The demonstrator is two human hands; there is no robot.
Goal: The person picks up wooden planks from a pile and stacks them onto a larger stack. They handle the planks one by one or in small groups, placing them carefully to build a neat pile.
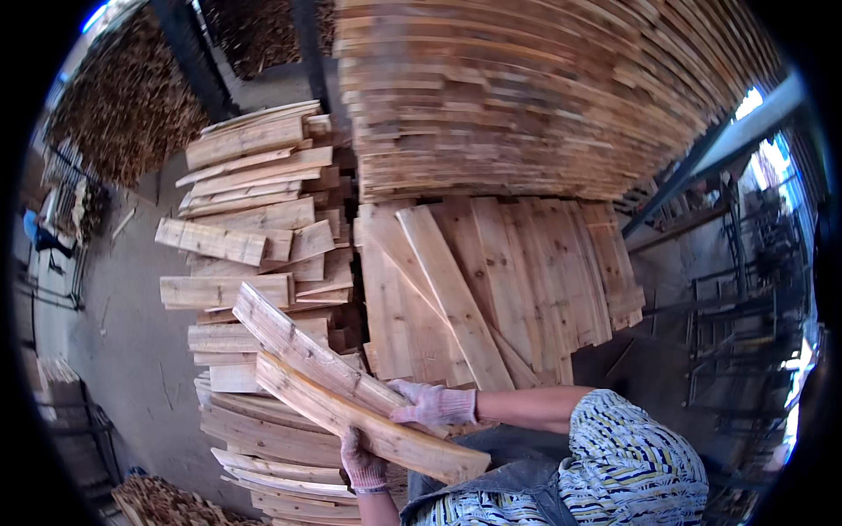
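Observation:
My left hand [362, 462], in a pale knitted work glove, is closed around the lower edge of a long wooden board [351, 405] with a rough, bark-coloured upper edge. Just beyond it lies a second wooden board [311, 353], slanting up to the left alongside the first. My right hand [434, 404], gloved too, is closed on this second board near its right end. Both boards are tilted over the pile of loose boards at my left. The fingers of each hand are partly hidden by the wood.
Several loose boards [237, 237] lie in an uneven pile on the left. Ahead rises a tall stack of boards [491, 114]; before it a lower layer [526, 272] carries a diagonal loose board [456, 298]. Metal frames [737, 324] stand at right. Another person [44, 232] is at far left.

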